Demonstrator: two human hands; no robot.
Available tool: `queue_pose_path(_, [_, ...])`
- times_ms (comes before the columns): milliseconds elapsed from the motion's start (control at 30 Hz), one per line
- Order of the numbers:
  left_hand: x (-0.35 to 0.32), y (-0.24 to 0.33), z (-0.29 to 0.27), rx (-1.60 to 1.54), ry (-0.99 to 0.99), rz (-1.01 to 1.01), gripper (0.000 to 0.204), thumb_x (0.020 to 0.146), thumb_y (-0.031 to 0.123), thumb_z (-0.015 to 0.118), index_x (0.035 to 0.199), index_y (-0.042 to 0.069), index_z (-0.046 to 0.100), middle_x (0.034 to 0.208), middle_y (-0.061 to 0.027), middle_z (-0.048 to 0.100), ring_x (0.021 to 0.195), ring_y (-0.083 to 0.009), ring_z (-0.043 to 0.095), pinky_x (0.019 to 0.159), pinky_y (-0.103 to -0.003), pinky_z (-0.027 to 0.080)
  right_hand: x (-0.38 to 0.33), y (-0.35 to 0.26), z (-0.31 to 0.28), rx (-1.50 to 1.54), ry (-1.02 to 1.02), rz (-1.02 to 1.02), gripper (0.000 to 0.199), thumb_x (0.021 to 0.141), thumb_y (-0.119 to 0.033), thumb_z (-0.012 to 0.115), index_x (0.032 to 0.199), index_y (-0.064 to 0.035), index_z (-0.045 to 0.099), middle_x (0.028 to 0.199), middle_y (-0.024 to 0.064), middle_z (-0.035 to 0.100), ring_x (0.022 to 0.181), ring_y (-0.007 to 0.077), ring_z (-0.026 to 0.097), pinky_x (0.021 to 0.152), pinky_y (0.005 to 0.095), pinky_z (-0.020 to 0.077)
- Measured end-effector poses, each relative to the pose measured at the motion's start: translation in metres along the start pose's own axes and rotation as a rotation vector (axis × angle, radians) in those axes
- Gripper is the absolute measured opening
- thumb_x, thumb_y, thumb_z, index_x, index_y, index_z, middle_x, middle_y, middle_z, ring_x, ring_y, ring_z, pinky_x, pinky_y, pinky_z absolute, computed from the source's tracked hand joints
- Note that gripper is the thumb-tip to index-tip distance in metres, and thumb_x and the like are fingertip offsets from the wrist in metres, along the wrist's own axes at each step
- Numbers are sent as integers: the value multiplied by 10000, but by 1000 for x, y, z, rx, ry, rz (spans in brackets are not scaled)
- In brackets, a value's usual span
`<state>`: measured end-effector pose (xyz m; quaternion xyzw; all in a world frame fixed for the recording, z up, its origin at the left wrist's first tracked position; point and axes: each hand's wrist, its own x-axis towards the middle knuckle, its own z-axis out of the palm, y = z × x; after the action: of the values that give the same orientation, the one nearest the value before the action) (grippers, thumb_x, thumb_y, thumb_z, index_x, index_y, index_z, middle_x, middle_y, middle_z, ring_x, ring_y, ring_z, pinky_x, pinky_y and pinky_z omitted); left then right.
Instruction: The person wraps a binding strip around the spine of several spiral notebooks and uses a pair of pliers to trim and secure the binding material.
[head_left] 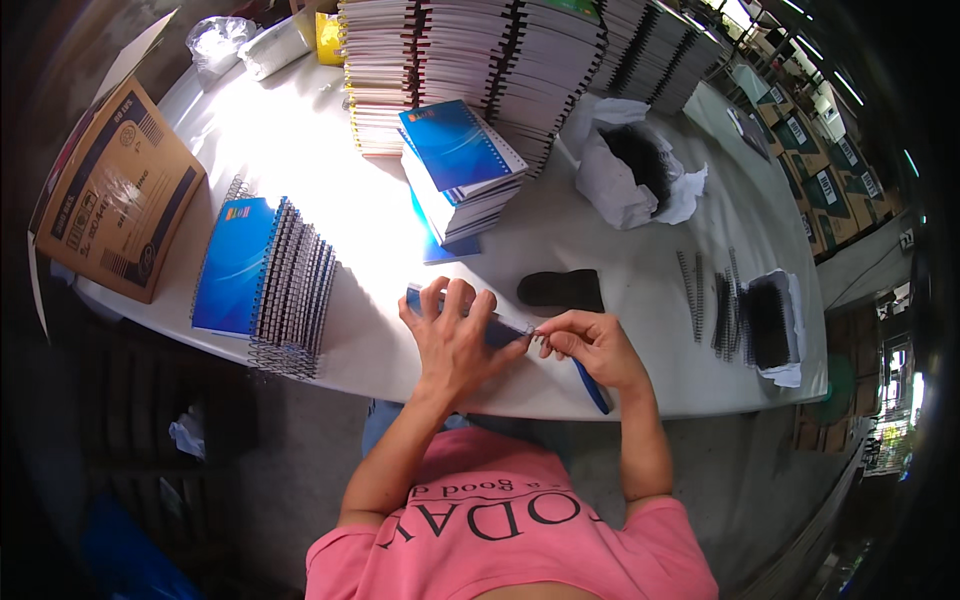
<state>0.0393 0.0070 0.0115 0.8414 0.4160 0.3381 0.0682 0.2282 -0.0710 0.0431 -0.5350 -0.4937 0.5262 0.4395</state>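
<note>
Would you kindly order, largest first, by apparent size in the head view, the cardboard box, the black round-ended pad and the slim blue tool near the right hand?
1. Cardboard box
2. Black round-ended pad
3. Slim blue tool, its upper end possibly hidden by the right hand

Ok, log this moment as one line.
left hand: over blue notebook | right hand: fingertips at its right end | notebook stack: further left

Bindery-type wkshp: tall piles of wire-bound bks (460, 65), loose binding coils (721, 318) on tbl (670, 375), cardboard ctn (120, 190).
</note>
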Motion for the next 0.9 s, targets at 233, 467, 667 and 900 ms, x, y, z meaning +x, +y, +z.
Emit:
queue_pose_path(233, [2, 0, 2, 5, 12, 1, 527, 577, 554, 766, 807, 119, 581, 950, -55, 483, 1058, -292, 429, 833, -568, 294, 4, -13, 12, -320, 162, -72, 158, 910, -162, 592, 974, -36, 664, 790, 40, 649, 690, 102, 558, 632, 261, 456])
queue_pose_path(467, [1, 1, 2, 4, 2, -8, 549, 567, 547, 764, 856, 108, 605, 970, -69, 487, 1075, -308, 426, 862, -606, 274, 4, -11, 15, -704, 327, -432, 203, 718, -72, 748, 905, -45, 674, 840, 53, 648, 758, 188, 581, 673, 312, 472])
queue_pose_path(667, [1, 2, 2, 16, -5, -1, 564, 564, 558, 770, 884, 123, 607, 980, -64, 492, 1077, -310, 437, 897, -619, 257, 2, -15, 3, -395, 120, -48, 156, 835, -162, 676, 906, -24, 657, 820, 57, 634, 696, 162, 581, 630, 296, 459])
queue_pose_path(900, [-9, -6, 1, -3, 36, 27, 559, 595, 558, 756, 944, 150, 601, 957, -43, 499, 1068, -285, 445, 904, -559, 275, -1, -23, 20, -502, 122, -170, 216, 909, -191, 594, 1054, -34, 622, 791, 69, 608, 636, 119, 572, 575, 264, 456])
